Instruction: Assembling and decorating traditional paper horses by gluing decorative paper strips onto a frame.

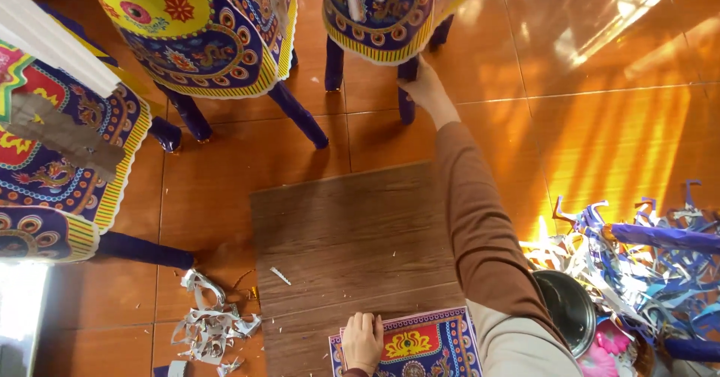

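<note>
Two hands at work: right hand stretched far forward, fingers closed around a purple leg of the far patterned paper figure; left hand flat, fingers together, pressing a patterned paper sheet at the near edge of a brown board. Open board between both hands. Orange tiled floor, sunlit. Paper scraps left, cuttings heap right, metal bowl beside it.

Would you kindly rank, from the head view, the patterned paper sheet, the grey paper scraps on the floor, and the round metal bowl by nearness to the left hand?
From the left hand:
1. Patterned blue, red and yellow paper sheet: directly under the hand, on the brown wooden board.
2. Grey paper scraps: on the floor tiles, further left.
3. Round metal bowl: far right, beyond the sleeve.
</note>
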